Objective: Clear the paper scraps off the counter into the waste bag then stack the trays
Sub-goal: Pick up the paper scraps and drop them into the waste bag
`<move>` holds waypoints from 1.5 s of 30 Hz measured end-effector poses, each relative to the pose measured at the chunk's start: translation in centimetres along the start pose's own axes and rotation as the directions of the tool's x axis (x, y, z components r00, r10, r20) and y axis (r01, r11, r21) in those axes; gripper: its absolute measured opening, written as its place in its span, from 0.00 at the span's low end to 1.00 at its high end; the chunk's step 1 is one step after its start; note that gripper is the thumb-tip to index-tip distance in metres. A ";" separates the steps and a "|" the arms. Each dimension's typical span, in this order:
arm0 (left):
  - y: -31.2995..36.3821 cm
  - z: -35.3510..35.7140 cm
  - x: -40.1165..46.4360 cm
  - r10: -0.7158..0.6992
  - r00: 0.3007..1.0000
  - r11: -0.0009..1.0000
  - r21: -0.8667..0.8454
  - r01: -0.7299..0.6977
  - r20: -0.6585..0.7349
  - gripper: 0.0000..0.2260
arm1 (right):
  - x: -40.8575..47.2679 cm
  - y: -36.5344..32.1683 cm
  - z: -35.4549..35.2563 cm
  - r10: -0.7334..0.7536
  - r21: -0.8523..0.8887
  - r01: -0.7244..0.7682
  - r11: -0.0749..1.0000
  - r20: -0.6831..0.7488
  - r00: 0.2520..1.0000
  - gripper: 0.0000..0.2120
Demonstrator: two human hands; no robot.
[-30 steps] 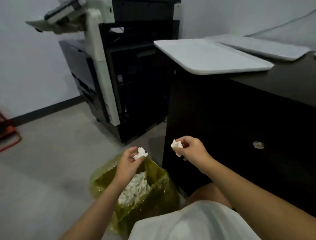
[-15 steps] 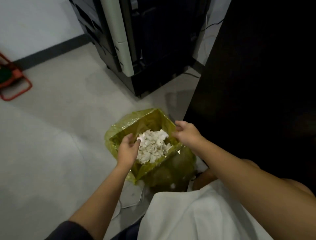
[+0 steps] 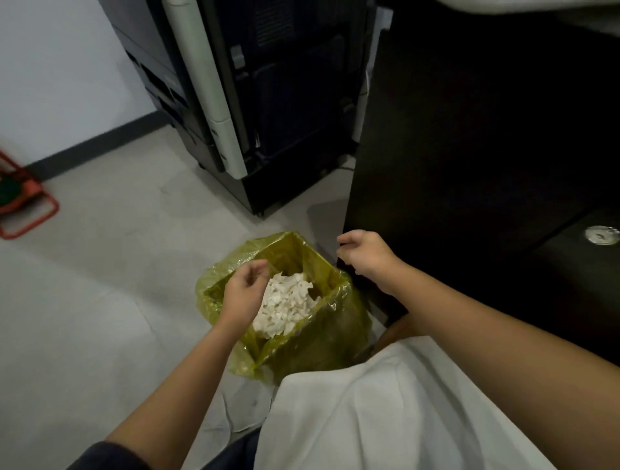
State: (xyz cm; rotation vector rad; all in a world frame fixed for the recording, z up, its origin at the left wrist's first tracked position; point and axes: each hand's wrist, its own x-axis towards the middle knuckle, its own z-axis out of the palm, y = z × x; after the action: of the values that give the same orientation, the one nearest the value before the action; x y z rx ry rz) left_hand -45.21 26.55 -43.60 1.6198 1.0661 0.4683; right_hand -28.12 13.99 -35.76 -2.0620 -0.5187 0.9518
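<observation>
The waste bag (image 3: pixel 302 338), a thin yellow-green plastic sack, stood on the floor just beside the dark desk (image 3: pixel 469 134), its mouth gaping and a heap of white paper scraps (image 3: pixel 285 307) lying inside. The left hand (image 3: pixel 245 292) hung over the near-left rim of the bag, its grip loose, fingers lightly curled and holding nothing that could be seen. The right hand (image 3: pixel 364 251) hovered above the bag's far corner, against the desk's side, its grip likewise slack and apparently empty. The scraps looked feather-light, crumpled and soft, so a gentle pinch between fingertips would likely serve, though such bits could drift or cling. The bag itself seemed limp and slippery, prone to collapse; taking it by the rim would probably keep the mouth open. Only a pale tray edge (image 3: pixel 536 3) showed at the very top of the view; it seemed rigid, best lifted by opposite edges.
</observation>
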 end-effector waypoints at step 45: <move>50.1 49.9 -13.2 0.760 0.207 0.301 -0.052 -0.952 0.616 0.17 | -20.7 8.3 -54.9 -0.211 -0.244 -0.064 0.968 -0.922 0.324 0.16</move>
State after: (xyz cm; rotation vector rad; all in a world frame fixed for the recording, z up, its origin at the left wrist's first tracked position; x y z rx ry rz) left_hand 5.59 -12.88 -11.39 2.4320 -0.4292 0.4998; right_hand 1.43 -30.91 -10.72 -2.3481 -0.0453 -0.5463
